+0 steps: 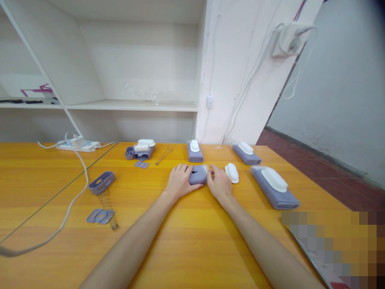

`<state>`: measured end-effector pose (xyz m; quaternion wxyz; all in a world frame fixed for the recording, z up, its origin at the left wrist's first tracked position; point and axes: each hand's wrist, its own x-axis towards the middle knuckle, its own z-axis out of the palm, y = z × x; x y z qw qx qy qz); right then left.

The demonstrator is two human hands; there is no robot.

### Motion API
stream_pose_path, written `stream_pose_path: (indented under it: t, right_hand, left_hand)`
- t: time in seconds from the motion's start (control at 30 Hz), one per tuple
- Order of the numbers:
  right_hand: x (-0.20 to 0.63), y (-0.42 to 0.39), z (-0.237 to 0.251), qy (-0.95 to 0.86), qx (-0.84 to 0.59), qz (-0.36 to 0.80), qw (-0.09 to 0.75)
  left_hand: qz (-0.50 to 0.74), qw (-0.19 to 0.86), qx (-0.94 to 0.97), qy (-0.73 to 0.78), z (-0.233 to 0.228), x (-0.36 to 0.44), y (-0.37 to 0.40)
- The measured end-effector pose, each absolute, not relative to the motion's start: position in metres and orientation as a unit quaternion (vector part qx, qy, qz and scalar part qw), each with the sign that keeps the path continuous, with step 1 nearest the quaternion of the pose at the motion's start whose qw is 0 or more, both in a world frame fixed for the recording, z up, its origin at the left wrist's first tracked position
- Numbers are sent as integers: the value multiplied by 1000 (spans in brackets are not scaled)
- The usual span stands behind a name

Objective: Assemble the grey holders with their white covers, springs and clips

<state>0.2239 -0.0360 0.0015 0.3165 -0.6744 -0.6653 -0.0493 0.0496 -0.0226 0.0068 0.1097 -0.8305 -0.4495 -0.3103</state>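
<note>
Both hands meet on a small purple plastic housing (197, 176) lying flat on the orange worktop (186, 237), just past centre toward 12 o'clock. The left hand (179, 181) cups its 9 o'clock end, fingers curled over the top edge. The right hand (219, 184) pinches the 3 o'clock end, where a pale part seems to sit under the fingertips. This looks like seating or pressing a piece into the housing; next would likely call for steady pressure with the body braced. A loose white cap (232, 172) lies just beside the right hand at 3 o'clock. The joint itself is hidden by the fingers, and the lower right corner is blurred out.
</note>
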Motion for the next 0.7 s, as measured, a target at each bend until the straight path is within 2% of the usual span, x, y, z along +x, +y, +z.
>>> stream_pose_path:
  t: [0.3, 0.5, 0.7]
  right_hand:
    - [226, -32, 4, -457, -782, -148, 398]
    - [232, -24, -7, -460, -815, -80, 343]
    - [237, -24, -8, -469, -812, -29, 345]
  left_hand:
    - [-290, 75, -847, -440, 11, 48, -24]
    - [-289, 70, -854, -427, 11, 48, -23]
    - [-298, 80, -848, -431, 9, 48, -22]
